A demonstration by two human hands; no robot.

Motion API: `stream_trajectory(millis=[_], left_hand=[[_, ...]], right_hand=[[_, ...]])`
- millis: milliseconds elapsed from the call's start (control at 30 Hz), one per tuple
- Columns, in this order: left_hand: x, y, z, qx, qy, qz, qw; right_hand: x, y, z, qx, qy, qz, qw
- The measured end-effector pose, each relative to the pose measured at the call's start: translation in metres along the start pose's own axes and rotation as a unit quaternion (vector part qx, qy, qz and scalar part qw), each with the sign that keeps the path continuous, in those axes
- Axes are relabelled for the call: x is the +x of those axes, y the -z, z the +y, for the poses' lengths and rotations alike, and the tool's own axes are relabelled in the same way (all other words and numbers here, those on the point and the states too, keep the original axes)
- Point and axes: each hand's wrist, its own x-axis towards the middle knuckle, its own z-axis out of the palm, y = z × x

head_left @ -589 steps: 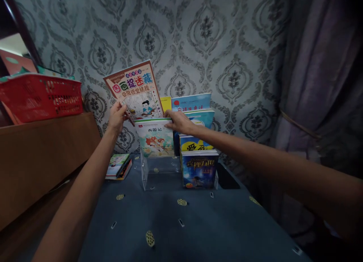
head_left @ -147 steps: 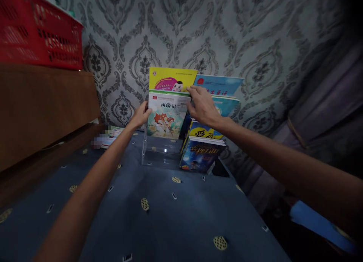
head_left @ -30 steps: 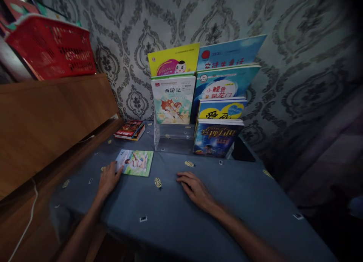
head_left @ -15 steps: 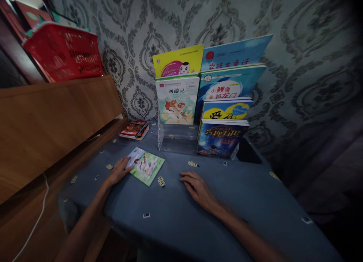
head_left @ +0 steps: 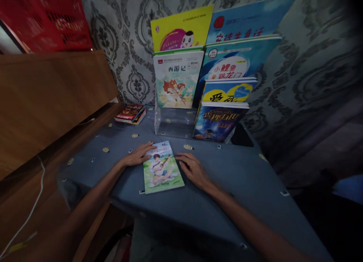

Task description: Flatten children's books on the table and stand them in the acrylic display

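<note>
A thin book [head_left: 163, 169] with a seated figure playing a stringed instrument on its pale green cover lies flat on the cloth, its title at the far end. My left hand [head_left: 138, 155] is open, fingers stretched over the book's upper left edge and resting on it. Just beyond the right edge, my right hand [head_left: 194, 170] lies low on the cloth, fingers loosely bent and slightly apart, holding nothing. Whether its fingertips touch the book I cannot tell.
A clear book stand [head_left: 176, 130] at the back bears upright books, among them a white-covered book [head_left: 178, 80] and a dark blue book [head_left: 219, 122]. Small red books [head_left: 129, 113] are stacked at the back left. A red basket [head_left: 45, 23] sits on the wooden panel [head_left: 56, 91].
The book has moved right and nearer to me, and has turned so its cover faces me upright. My left hand moved right with it. The view has tilted downward.
</note>
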Motion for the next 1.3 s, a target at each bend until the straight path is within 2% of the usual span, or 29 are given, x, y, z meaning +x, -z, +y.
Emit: stream_trajectory(millis=[100, 200, 300, 367, 533, 633, 900, 1100, 1300], left_hand=[[0.022, -0.015, 0.013, -0.050, -0.058, 0.003, 0.997], [0.040, -0.030, 0.023, -0.141, -0.092, 0.022, 0.985], [0.052, -0.042, 0.029, -0.241, -0.088, 0.056, 0.965], [0.055, -0.047, 0.029, -0.266, -0.069, 0.080, 0.958], [0.055, -0.053, 0.030, -0.205, -0.069, 0.125, 0.968], [0.053, -0.054, 0.034, -0.162, -0.085, 0.137, 0.974], [0.052, -0.054, 0.039, -0.115, -0.075, 0.152, 0.979], [0.054, -0.060, 0.037, -0.098, -0.075, 0.169, 0.978], [0.056, -0.061, 0.043, -0.042, -0.048, 0.187, 0.980]], right_hand=[[0.000, 0.003, -0.005, -0.005, 0.000, 0.031, 1.000], [0.000, 0.006, -0.010, -0.012, 0.012, 0.034, 0.999], [-0.002, 0.005, -0.012, -0.023, 0.028, 0.013, 0.999], [-0.003, 0.001, -0.012, -0.029, 0.044, -0.007, 0.999], [-0.006, -0.013, -0.013, -0.063, 0.088, -0.087, 0.990], [-0.008, -0.017, -0.011, -0.103, 0.070, -0.122, 0.985], [-0.023, -0.023, -0.001, -0.260, -0.095, -0.084, 0.957], [-0.027, -0.030, 0.013, -0.271, -0.099, -0.082, 0.954], [-0.011, -0.025, 0.031, -0.273, -0.059, -0.104, 0.955]])
